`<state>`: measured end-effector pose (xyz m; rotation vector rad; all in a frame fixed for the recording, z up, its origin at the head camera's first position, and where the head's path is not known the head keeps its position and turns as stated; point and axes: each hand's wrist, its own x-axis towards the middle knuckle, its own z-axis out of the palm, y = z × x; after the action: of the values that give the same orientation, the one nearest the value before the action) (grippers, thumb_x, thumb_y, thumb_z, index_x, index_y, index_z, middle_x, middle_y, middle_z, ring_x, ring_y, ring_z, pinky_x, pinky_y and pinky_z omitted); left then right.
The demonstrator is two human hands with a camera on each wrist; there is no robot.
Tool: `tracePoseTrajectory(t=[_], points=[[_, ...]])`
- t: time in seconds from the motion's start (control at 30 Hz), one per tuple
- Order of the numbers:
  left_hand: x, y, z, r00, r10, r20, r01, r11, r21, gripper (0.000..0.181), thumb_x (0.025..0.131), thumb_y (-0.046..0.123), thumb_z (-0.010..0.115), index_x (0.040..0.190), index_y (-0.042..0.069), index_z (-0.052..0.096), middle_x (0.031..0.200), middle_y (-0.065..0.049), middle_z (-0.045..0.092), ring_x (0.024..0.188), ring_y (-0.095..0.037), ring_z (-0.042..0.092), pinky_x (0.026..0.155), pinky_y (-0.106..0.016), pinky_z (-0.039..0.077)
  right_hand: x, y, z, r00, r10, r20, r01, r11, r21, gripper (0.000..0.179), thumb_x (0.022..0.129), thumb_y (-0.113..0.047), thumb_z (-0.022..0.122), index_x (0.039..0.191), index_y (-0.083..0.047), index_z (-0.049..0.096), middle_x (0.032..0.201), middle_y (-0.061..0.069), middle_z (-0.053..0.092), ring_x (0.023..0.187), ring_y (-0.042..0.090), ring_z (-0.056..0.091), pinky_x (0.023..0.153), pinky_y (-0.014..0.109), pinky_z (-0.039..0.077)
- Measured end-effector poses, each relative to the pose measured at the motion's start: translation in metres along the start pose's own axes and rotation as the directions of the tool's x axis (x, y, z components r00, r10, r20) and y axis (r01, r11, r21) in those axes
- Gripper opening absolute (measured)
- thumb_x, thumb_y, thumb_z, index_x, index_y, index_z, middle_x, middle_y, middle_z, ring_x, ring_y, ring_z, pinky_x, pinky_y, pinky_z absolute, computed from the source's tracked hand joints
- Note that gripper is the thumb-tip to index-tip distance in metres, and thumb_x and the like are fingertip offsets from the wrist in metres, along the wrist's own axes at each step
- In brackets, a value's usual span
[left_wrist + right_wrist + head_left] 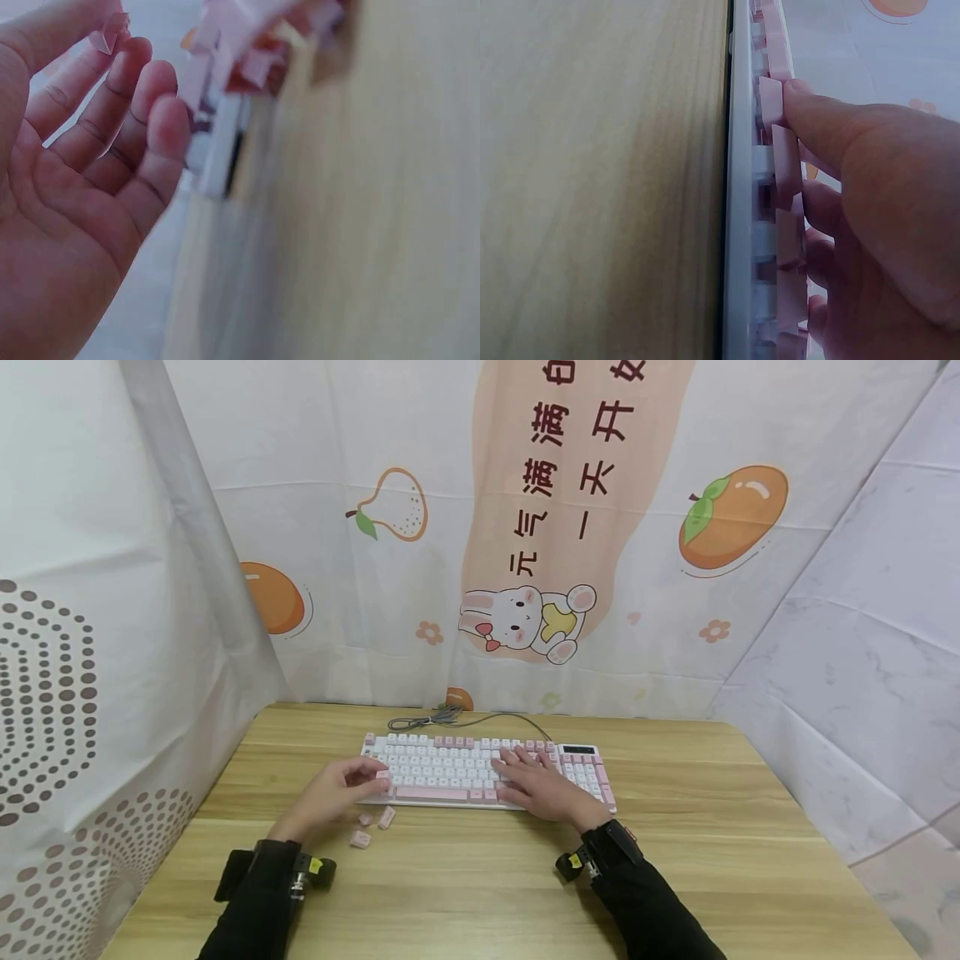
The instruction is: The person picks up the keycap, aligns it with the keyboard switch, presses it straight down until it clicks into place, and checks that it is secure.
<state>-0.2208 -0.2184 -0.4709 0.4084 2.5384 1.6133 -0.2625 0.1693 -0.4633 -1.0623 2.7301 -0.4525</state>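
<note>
A white-and-pink keyboard (442,768) lies across the desk. At its front left corner my left hand (337,793) pinches a pink keycap (111,34) between thumb and index finger. The other fingers (161,112) are loosely bent beside the keyboard's end. My right hand (543,785) rests with spread fingers over the right part of the keys. Its thumb (817,112) touches a pink key of the front row in the right wrist view. Three loose pink keycaps, among them an oblong one (386,817) and a wider one (361,839), lie in front of the left corner.
A bundled grey cable (427,721) runs behind the keyboard at the back of the wooden desk (450,893). A printed cloth (420,435) hangs just past the back edge, with more cloth on both sides. Black bands with devices sit on both wrists.
</note>
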Motion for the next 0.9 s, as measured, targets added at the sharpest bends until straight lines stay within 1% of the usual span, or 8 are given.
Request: tracePoseTrajectory(t=[0.07,0.17,0.27,0.43,0.53,0.63,0.73,0.9], points=[[0.000,-0.004,-0.002,1.000,-0.001,-0.010,0.001,1.000,-0.006,0.036,0.093,0.028,0.076,0.119,0.004,0.070,0.103,-0.006,0.069,0.093,-0.024,0.061,0.078,-0.026,0.052,0.000,0.001,0.000,1.000,0.001,0.003,-0.001,1.000,-0.003,0.057,0.109,-0.039,0.044,0.159,-0.012,0.034,0.166,0.014,0.022,0.153,0.037,0.010,0.121,0.061,0.001],[0.000,-0.006,-0.005,1.000,-0.012,-0.025,0.012,1.000,-0.013,0.036,0.092,0.027,0.076,0.119,0.004,0.069,0.102,-0.006,0.069,0.093,-0.024,0.062,0.079,-0.025,0.053,0.001,0.001,0.001,1.000,0.000,0.003,0.000,1.000,-0.010,0.058,0.109,-0.040,0.043,0.159,-0.012,0.034,0.166,0.015,0.022,0.153,0.038,0.010,0.121,0.061,0.001],[0.000,-0.007,-0.007,0.999,-0.011,-0.031,0.011,1.000,-0.010,0.037,0.091,0.026,0.077,0.120,0.003,0.069,0.103,-0.006,0.069,0.094,-0.024,0.062,0.081,-0.026,0.053,0.001,0.001,0.000,1.000,-0.002,0.002,0.002,1.000,-0.010,0.057,0.109,-0.040,0.043,0.159,-0.012,0.034,0.166,0.015,0.022,0.153,0.038,0.010,0.121,0.061,0.000],[-0.004,-0.007,-0.014,0.998,-0.027,-0.054,0.029,0.999,0.039,0.038,0.091,0.030,0.077,0.120,0.005,0.070,0.105,-0.004,0.070,0.095,-0.022,0.062,0.081,-0.027,0.053,0.000,0.001,0.000,1.000,-0.007,-0.003,0.007,1.000,-0.002,0.057,0.109,-0.040,0.043,0.158,-0.012,0.036,0.165,0.015,0.023,0.153,0.039,0.011,0.121,0.062,0.001],[-0.007,-0.008,-0.021,0.998,-0.019,-0.067,0.025,0.996,0.089,0.035,0.090,0.031,0.078,0.115,0.007,0.072,0.102,-0.003,0.070,0.094,-0.021,0.062,0.081,-0.028,0.052,0.000,0.001,0.000,1.000,-0.009,-0.004,0.009,1.000,0.002,0.057,0.109,-0.040,0.043,0.158,-0.011,0.036,0.165,0.015,0.024,0.153,0.039,0.012,0.121,0.063,0.001],[-0.010,-0.011,-0.028,0.998,0.012,-0.062,-0.003,0.991,0.136,0.028,0.089,0.030,0.080,0.109,0.009,0.075,0.099,-0.003,0.070,0.092,-0.021,0.061,0.081,-0.030,0.052,0.000,0.000,-0.001,1.000,-0.006,-0.002,0.006,1.000,0.000,0.057,0.109,-0.039,0.043,0.158,-0.011,0.036,0.165,0.015,0.024,0.153,0.039,0.012,0.121,0.062,0.001],[-0.012,-0.014,-0.033,0.998,0.034,-0.054,-0.024,0.985,0.171,0.024,0.088,0.027,0.081,0.106,0.011,0.077,0.100,-0.002,0.071,0.090,-0.019,0.062,0.080,-0.030,0.052,0.000,0.000,-0.001,1.000,-0.002,0.000,0.002,1.000,-0.006,0.057,0.109,-0.040,0.043,0.158,-0.012,0.035,0.165,0.015,0.023,0.153,0.039,0.012,0.121,0.062,0.001],[-0.013,-0.018,-0.034,0.999,0.026,-0.021,-0.022,0.985,0.173,0.026,0.086,0.026,0.083,0.108,0.013,0.079,0.101,0.000,0.073,0.087,-0.019,0.062,0.076,-0.029,0.052,0.001,0.000,0.000,1.000,0.004,0.001,-0.004,1.000,-0.012,0.057,0.109,-0.041,0.043,0.159,-0.014,0.035,0.166,0.014,0.023,0.153,0.038,0.011,0.122,0.061,0.001]])
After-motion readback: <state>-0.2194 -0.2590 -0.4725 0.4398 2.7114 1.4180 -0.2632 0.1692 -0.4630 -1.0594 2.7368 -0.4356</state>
